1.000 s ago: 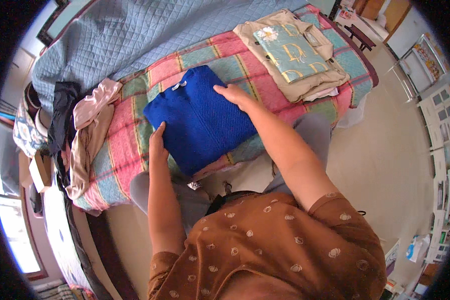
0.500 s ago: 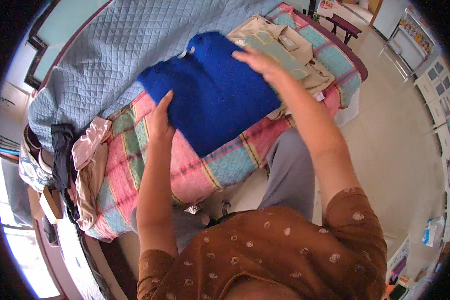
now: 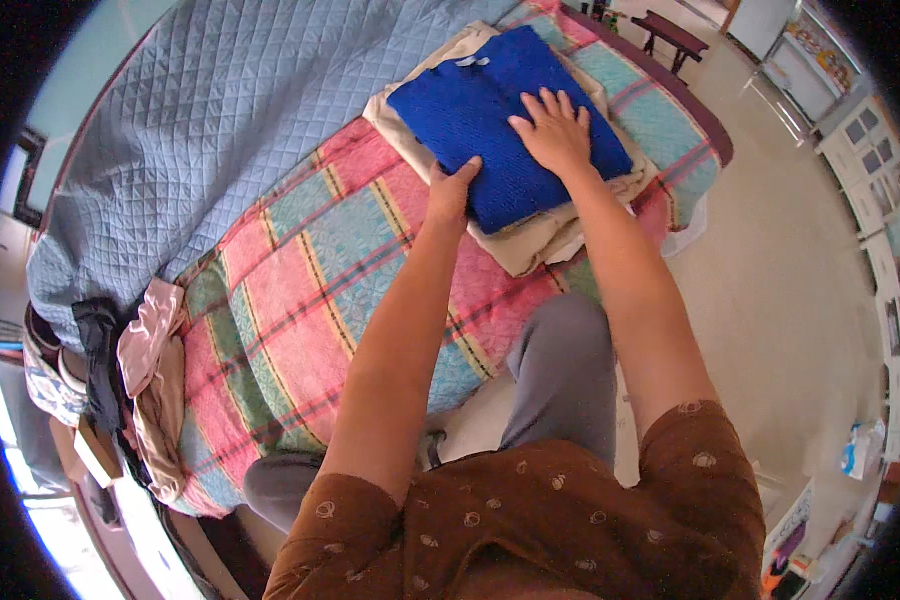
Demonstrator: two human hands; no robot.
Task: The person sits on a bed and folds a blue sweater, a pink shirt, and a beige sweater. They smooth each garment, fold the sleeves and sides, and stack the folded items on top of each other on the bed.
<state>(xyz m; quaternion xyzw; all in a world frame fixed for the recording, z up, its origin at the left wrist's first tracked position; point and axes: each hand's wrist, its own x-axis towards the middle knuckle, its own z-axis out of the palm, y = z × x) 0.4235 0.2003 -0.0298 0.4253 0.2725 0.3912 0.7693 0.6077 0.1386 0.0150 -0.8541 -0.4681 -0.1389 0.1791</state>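
Observation:
A folded blue knit sweater [image 3: 500,130] lies on a stack of folded beige clothes [image 3: 520,258] on the sofa bed. A small white tag shows near its far edge. My left hand [image 3: 453,188] grips the sweater's near left edge, thumb on top and the other fingers hidden under the edge. Flat on the sweater's right half rests my right hand [image 3: 555,132], palm down with fingers spread. Beige cloth sticks out around the sweater on several sides.
A plaid quilted cover [image 3: 300,290] spreads under the stack, with a blue quilted cover [image 3: 220,120] behind. Pink and tan clothes [image 3: 152,340] and a black garment [image 3: 98,350] hang at the left end. A dark stool [image 3: 670,38] stands far right, beyond the bed's edge.
Both hands have carried the blue sweater rightward and laid it on the beige stack, covering the pale green print there. My right hand has gone from holding its edge to lying flat on top.

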